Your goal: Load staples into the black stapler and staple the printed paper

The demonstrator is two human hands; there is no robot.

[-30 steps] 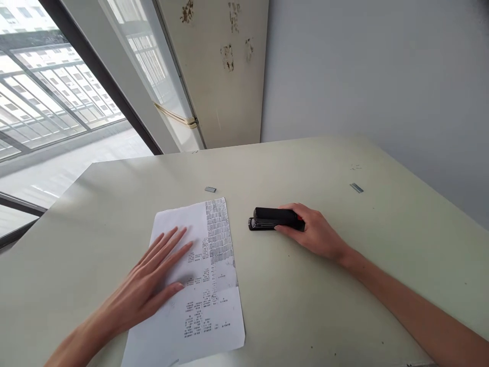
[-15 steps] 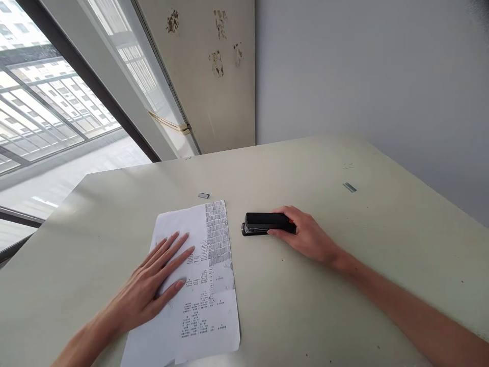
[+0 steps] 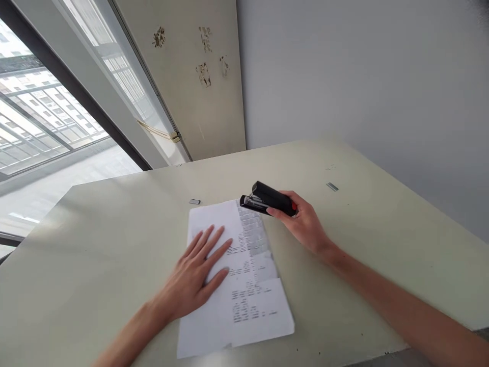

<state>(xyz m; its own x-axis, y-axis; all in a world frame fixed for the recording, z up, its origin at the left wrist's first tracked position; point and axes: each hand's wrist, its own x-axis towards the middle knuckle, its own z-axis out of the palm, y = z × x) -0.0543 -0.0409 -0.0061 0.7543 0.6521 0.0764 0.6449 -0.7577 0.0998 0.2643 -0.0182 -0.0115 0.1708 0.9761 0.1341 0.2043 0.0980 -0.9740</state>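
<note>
Printed sheets of paper (image 3: 244, 311) lie on the pale table. My left hand (image 3: 200, 272) rests flat on them, fingers spread. In my right hand (image 3: 303, 219) is a black stapler (image 3: 273, 199) with a red spot near its rear end. It is held by the back, raised and tilted, its front end pointing left over the top right corner of the paper. The jaws of the stapler are apart at the front. Whether its lower arm touches the paper I cannot tell.
A small grey strip, perhaps staples (image 3: 194, 202), lies just beyond the paper's top edge. Another grey strip (image 3: 332, 187) is farther right on the table (image 3: 114, 244). A grey wall (image 3: 344, 76) borders the table behind, with a window (image 3: 46, 102) at the left.
My right hand has lifted the stapler off the table and tilted it over the paper's top right corner. My left hand and the paper have slid right, toward the stapler.
</note>
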